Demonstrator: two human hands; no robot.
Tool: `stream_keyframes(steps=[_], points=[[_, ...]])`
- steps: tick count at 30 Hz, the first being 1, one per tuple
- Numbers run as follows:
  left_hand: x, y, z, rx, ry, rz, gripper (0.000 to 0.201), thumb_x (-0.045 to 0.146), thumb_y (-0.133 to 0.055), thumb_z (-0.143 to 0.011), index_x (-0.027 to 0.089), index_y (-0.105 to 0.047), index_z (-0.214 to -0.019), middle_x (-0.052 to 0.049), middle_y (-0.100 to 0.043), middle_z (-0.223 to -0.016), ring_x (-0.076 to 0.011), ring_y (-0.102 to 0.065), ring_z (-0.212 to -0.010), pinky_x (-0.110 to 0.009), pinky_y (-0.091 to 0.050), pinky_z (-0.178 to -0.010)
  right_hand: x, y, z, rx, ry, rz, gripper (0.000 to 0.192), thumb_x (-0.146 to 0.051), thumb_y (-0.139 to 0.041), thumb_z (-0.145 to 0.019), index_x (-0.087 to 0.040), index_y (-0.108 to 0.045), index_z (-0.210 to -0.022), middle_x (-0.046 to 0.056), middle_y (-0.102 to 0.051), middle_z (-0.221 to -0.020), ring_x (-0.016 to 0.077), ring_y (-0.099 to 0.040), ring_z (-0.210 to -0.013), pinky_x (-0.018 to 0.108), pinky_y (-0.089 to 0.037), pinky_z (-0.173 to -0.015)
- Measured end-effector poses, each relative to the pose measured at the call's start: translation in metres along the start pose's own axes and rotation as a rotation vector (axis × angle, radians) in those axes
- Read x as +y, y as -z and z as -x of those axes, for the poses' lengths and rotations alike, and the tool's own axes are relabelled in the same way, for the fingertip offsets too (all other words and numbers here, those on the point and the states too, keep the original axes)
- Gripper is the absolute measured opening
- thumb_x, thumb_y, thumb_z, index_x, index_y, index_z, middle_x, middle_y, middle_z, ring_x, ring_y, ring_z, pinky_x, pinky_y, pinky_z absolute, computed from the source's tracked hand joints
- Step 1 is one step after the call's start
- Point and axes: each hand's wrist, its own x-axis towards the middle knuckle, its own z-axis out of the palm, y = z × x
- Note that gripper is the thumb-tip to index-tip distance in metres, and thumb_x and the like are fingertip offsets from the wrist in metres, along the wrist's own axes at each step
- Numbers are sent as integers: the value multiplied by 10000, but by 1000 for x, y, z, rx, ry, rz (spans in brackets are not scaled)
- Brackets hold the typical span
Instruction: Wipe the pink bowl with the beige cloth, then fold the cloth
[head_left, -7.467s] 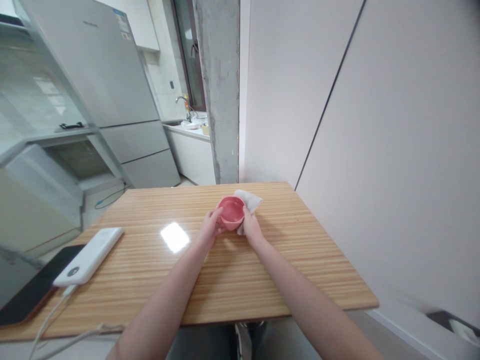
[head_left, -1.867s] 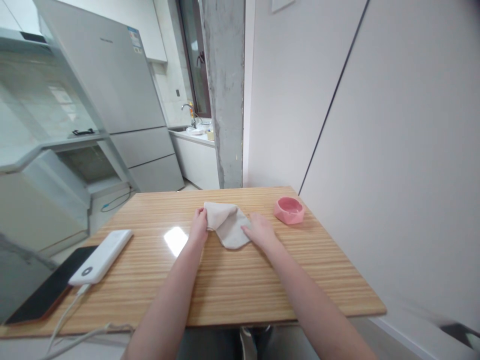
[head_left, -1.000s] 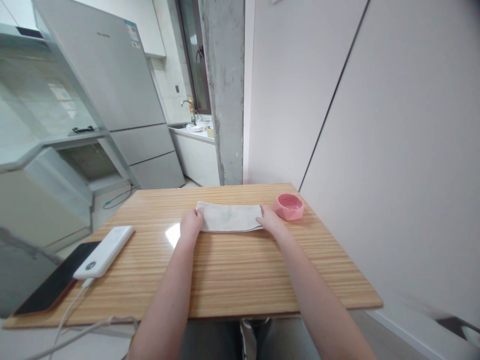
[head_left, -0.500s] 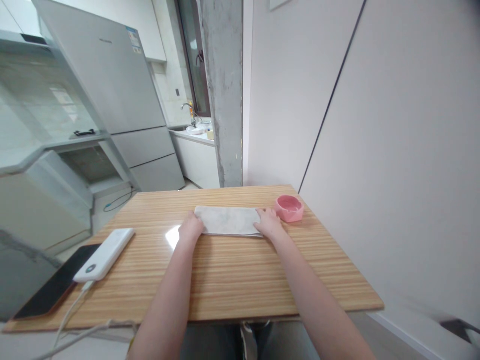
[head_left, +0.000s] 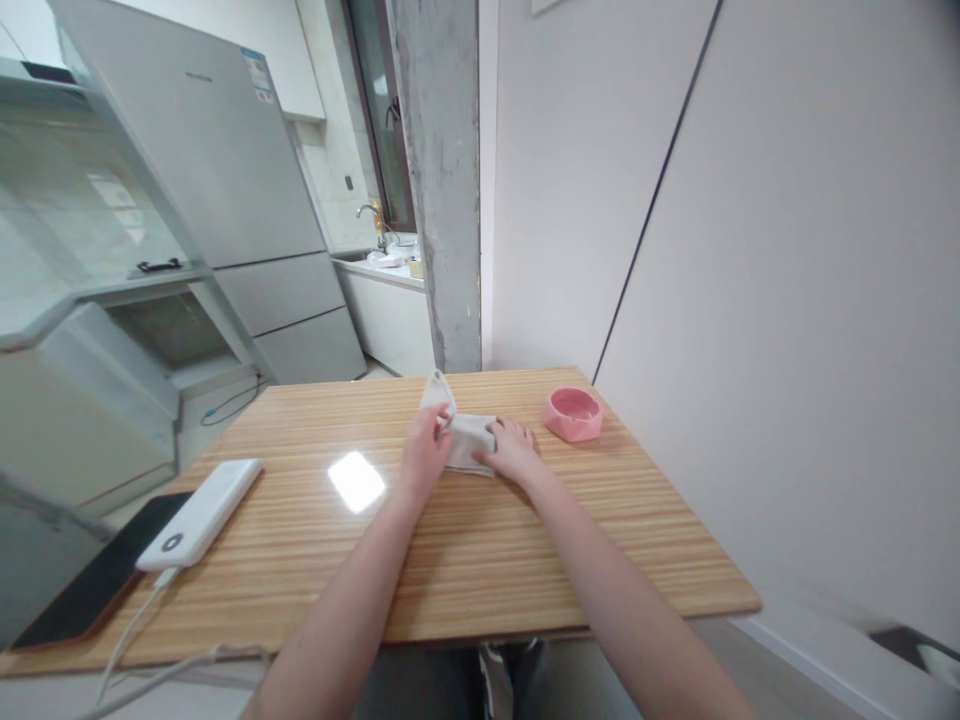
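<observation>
Well left of the pink dish (head_left: 573, 416), a black slab (head_left: 82, 592) lay behind a white device (head_left: 201, 514); nearer on that side, the left hand (head_left: 425, 450) pinched a pale cloth (head_left: 466, 440) by its raised end; the right hand (head_left: 516, 452), just beside the dish, rested unclenched on the cloth's other end.

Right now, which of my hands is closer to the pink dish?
Your right hand, resting on the white cloth's flat right end. Your left hand, gripping the cloth's raised end, is farther from the pink dish.
</observation>
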Motion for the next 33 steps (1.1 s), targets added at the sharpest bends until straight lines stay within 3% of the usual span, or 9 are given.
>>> stream_keyframes(steps=[3, 5, 10, 13, 16, 19, 23, 26, 33], points=[[8, -19, 6, -418, -169, 13, 348, 39, -484, -672, 188, -622, -955, -68, -613, -975, -187, -552, -901, -314, -449, -842, -2, -6, -2, 8, 29, -29, 575, -502, -631, -723, -222, -516, -1212, 131, -431, -1374, 280, -360, -1272, 460, -178, -1046], [8, -23, 7, -511, -194, 22, 345, 24, -483, -652, 180, -633, -921, -72, -617, -956, -193, -561, -894, -318, -452, -829, -1, -6, -3, 0, 36, -44, 557, -483, -643, -712, -230, -524, -1194, 120, -442, -1364, 281, -367, -1267, 455, -188, -1041], [10, -20, 9, -512, -157, 21, 339, 48, -496, -671, 169, -628, -958, -63, -621, -921, -163, -559, -769, -288, -453, -726, 5, 1, -7, 3, -5, -123, 419, -343, -593, -764, -204, -549, -1157, 104, -538, -1270, 256, -457, -1194, 405, -278, -1009], [15, -18, 11, -545, -172, 54, 273, 159, -564, -724, 166, -619, -991, -52, -623, -869, -158, -553, -741, -273, -443, -687, 6, 3, -10, 138, -60, -173, 389, -163, -447, -821, -153, -529, -1201, 123, -553, -1255, 217, -471, -1188, 357, -307, -1011], [17, -12, 9, -460, -156, 103, 284, 332, -528, -819, 162, -594, -1038, -58, -634, -893, -157, -557, -763, -272, -439, -708, -2, -1, -10, 209, 138, -226, 441, -104, -364, -849, -160, -481, -1271, 92, -519, -1311, 159, -428, -1232, 310, -295, -1039], [12, 0, 3, -210, -51, 102, 340, 353, -314, -923, 157, -591, -944, -59, -623, -846, -153, -556, -776, -276, -429, -745, -22, -6, 0, 90, 348, -171, 324, -246, -390, -913, -185, -566, -1178, 77, -582, -1216, 176, -477, -1159, 333, -341, -1002], [3, 11, -2, -125, 70, 44, 382, 363, -245, -937, 174, -574, -893, -46, -606, -794, -160, -564, -778, -276, -422, -746, -38, -3, 32, 70, 228, 50, 398, -486, -444, -882, -162, -660, -964, 146, -622, -1050, 270, -520, -1060, 413, -374, -942], [4, 7, 0, -237, 29, 3, 370, 386, -278, -928, 184, -574, -835, -42, -599, -762, -165, -558, -764, -277, -417, -728, -16, 11, 64, 62, 116, 128, 366, -463, -565, -806, -138, -664, -945, 185, -612, -1048, 316, -508, -1083, 400, -375, -942], [11, -15, 7, -435, -22, 67, 369, 351, -281, -923, 183, -591, -818, -47, -638, -804, -170, -570, -801, -280, -419, -752, 110, 62, 114, 35, -306, 193, 414, -405, -631, -745, -163, -597, -1079, 165, -604, -1100, 285, -561, -1037, 369, -399, -895]])
